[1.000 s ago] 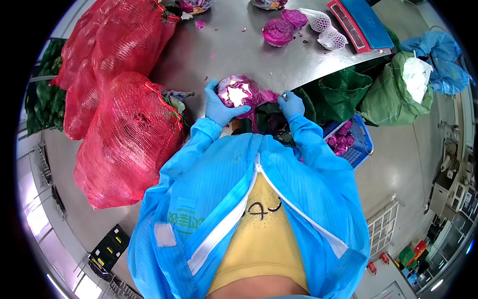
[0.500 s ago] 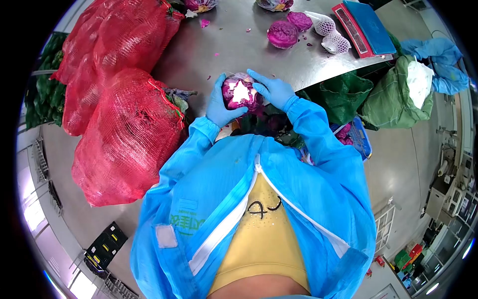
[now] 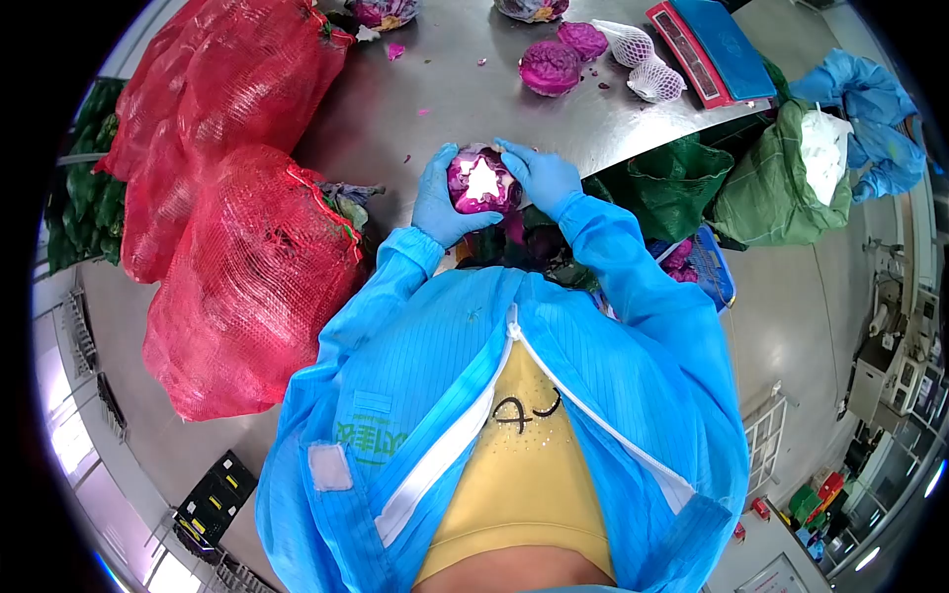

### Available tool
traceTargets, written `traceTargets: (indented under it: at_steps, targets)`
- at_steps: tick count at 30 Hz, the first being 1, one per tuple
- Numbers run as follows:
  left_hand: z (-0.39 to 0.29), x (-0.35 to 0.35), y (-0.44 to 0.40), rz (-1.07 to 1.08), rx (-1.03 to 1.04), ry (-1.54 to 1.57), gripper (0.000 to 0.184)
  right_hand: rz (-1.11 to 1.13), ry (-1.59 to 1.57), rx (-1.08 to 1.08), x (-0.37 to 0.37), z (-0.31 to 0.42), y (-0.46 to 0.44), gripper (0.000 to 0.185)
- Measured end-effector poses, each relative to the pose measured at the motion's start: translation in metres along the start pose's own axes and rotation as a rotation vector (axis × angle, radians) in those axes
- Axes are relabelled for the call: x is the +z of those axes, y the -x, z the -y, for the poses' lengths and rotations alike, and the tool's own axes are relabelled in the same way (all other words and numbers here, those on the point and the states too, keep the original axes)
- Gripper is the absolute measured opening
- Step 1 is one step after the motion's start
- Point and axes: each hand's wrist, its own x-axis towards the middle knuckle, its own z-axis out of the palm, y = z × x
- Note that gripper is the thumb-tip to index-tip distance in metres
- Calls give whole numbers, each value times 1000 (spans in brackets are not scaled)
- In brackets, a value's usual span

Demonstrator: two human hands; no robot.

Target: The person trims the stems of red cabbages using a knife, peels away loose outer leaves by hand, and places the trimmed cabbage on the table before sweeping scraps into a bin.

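A red cabbage (image 3: 481, 183) with a pale, star-shaped cut stem end facing up sits between my two blue-gloved hands at the table's near edge. My left hand (image 3: 441, 204) wraps round its left side, thumb across the near side. On the upper right, my right hand (image 3: 546, 178) has its fingers bent against the cabbage's edge; its fingertips are partly hidden. Below the cabbage, in front of my body, dark loose leaves (image 3: 544, 242) show in shadow.
Large red mesh sacks (image 3: 252, 267) crowd the left. On the metal table (image 3: 435, 94) lie peeled cabbages (image 3: 551, 68), white foam nets (image 3: 655, 81) and a red-and-blue box (image 3: 717, 49). Green sacks (image 3: 781, 183) and a blue basket (image 3: 717, 267) stand to the right.
The view has shifted slightly. The cabbage stays between both hands, and my right fingers have bent in closer along its upper right edge.
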Motion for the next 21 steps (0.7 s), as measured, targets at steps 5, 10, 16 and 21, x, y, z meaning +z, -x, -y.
traceTargets:
  at_steps: [5,10,16,21]
  targets:
    - [2,2,0,-2,-16,49,116,-66,-132,62,2,-1,-6,47]
    - [-3,-4,3,-1,30,40,113,-99,-108,141,8,-16,-24,39]
    - [19,-16,16,21,10,313,118,-79,-358,28,20,-17,-36,40]
    - [36,-20,20,33,37,233,119,-212,-502,-65,59,-27,-33,44]
